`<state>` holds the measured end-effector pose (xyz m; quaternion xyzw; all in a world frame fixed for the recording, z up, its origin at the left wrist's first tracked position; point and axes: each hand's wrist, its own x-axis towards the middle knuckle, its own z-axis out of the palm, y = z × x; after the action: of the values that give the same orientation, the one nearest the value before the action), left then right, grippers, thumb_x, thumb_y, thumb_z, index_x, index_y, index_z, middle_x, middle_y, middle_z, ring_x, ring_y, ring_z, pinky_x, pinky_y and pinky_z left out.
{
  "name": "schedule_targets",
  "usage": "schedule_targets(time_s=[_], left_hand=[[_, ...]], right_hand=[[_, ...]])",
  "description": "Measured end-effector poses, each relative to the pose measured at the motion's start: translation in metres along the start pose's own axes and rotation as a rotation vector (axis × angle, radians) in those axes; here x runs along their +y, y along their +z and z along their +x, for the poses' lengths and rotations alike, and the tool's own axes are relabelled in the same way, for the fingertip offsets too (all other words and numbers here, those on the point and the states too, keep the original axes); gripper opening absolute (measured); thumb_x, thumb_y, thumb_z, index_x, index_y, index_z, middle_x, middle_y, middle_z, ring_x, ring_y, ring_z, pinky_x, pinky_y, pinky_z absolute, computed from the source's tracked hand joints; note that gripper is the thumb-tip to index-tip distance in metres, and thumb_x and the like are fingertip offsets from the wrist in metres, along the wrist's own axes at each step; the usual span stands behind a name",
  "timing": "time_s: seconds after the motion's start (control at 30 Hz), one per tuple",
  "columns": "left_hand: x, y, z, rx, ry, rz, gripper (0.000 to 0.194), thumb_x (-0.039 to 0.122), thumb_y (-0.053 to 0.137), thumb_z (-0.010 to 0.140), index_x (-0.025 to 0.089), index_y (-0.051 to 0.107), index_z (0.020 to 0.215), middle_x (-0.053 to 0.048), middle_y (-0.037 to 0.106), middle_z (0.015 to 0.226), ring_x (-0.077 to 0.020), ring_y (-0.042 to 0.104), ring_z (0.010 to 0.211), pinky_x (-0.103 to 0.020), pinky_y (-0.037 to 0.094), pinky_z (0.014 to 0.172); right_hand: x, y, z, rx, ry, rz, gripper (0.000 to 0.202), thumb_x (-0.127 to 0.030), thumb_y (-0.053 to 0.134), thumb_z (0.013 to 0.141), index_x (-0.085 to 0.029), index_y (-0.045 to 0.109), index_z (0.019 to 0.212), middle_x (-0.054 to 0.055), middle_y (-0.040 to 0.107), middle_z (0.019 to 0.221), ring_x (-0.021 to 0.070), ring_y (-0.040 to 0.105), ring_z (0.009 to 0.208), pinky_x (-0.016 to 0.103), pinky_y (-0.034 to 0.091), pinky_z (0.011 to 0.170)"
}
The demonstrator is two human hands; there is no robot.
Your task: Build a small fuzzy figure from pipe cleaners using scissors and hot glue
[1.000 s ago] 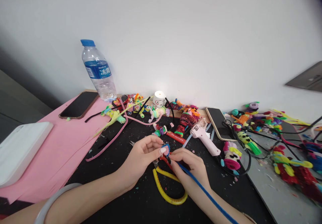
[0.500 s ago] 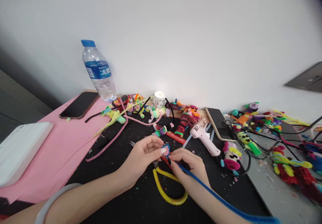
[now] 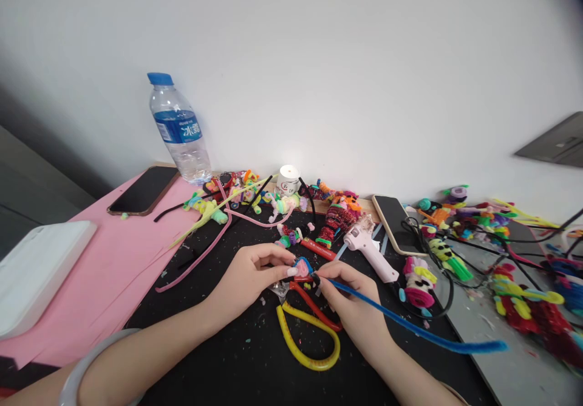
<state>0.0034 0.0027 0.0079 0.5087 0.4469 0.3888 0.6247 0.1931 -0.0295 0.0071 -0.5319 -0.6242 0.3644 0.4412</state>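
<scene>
Between my two hands is a small pink coil [image 3: 303,267] edged with blue. My left hand [image 3: 257,272] pinches its left side between thumb and fingers. From the coil a long blue pipe cleaner [image 3: 410,330] runs out to the right, and my right hand [image 3: 348,290] grips it close to the coil with fingertips closed. Below the hands lie pliers [image 3: 310,366] with one yellow and one red handle; their metal head is partly hidden by my left hand.
Behind the hands lie a pink glue gun [image 3: 371,251], a red packet [image 3: 317,249], pipe-cleaner figures [image 3: 339,217] and a paper cup [image 3: 288,181]. A bottle [image 3: 180,129] and dark phone [image 3: 143,190] stand left; another phone [image 3: 398,227] and more figures [image 3: 449,260] are right.
Both hands have moved slightly apart, with the coil now facing up between them. The blue pipe cleaner's free end has swung upward, and the red plier handle shows more fully.
</scene>
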Motion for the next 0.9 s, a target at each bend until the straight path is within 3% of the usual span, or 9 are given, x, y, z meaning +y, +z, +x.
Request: schedule_targets(time_s=[0.13, 0.3, 0.53, 0.73, 0.9], left_hand=[[-0.0004, -0.0026, 0.0007, -0.014, -0.006, 0.025, 0.014, 0.028, 0.071, 0.072, 0.017, 0.069, 0.08, -0.001, 0.067, 0.071, -0.012, 0.058, 0.061, -0.022, 0.043, 0.057], [-0.0017, -0.0033, 0.0021, -0.115, -0.028, 0.011, 0.013, 0.025, 0.07, 0.072, 0.014, 0.062, 0.074, 0.002, 0.064, 0.064, -0.0093, 0.057, 0.057, -0.021, 0.045, 0.057], [-0.0053, -0.005, 0.0043, -0.17, -0.038, -0.076, 0.025, 0.019, 0.073, 0.069, 0.016, 0.054, 0.085, -0.001, 0.068, 0.08, -0.0126, 0.063, 0.072, -0.025, 0.049, 0.067], [-0.0056, -0.0055, 0.0037, -0.253, 0.038, -0.001, 0.031, 0.015, 0.071, 0.07, 0.015, 0.058, 0.098, -0.002, 0.068, 0.082, -0.0133, 0.064, 0.076, -0.027, 0.05, 0.073], [-0.0054, -0.0082, 0.0002, -0.303, 0.191, 0.22, 0.029, 0.015, 0.068, 0.073, 0.014, 0.06, 0.101, -0.002, 0.069, 0.08, -0.0139, 0.066, 0.072, -0.025, 0.052, 0.069]], right_hand=[[0.0027, -0.0018, 0.0006, 0.006, 0.06, 0.051, 0.01, -0.024, 0.062, 0.078, -0.016, 0.066, 0.074, 0.002, 0.062, 0.067, 0.009, 0.046, 0.044, 0.021, 0.036, 0.039], [0.0035, -0.0023, 0.0024, 0.003, 0.137, 0.111, 0.012, -0.028, 0.063, 0.078, -0.016, 0.064, 0.075, -0.002, 0.054, 0.058, 0.0085, 0.041, 0.044, 0.021, 0.032, 0.039], [0.0069, -0.0029, 0.0029, -0.021, 0.148, 0.118, 0.012, -0.029, 0.062, 0.079, -0.017, 0.063, 0.077, -0.001, 0.054, 0.062, 0.0093, 0.041, 0.046, 0.022, 0.032, 0.042], [0.0055, -0.005, 0.0054, -0.01, 0.162, 0.13, 0.017, -0.033, 0.062, 0.078, -0.016, 0.061, 0.077, -0.001, 0.053, 0.061, 0.0108, 0.043, 0.05, 0.022, 0.032, 0.045], [0.0029, -0.0078, 0.0061, -0.085, 0.183, 0.128, 0.019, -0.034, 0.059, 0.079, -0.015, 0.06, 0.076, 0.0, 0.052, 0.062, 0.011, 0.042, 0.05, 0.022, 0.031, 0.045]])
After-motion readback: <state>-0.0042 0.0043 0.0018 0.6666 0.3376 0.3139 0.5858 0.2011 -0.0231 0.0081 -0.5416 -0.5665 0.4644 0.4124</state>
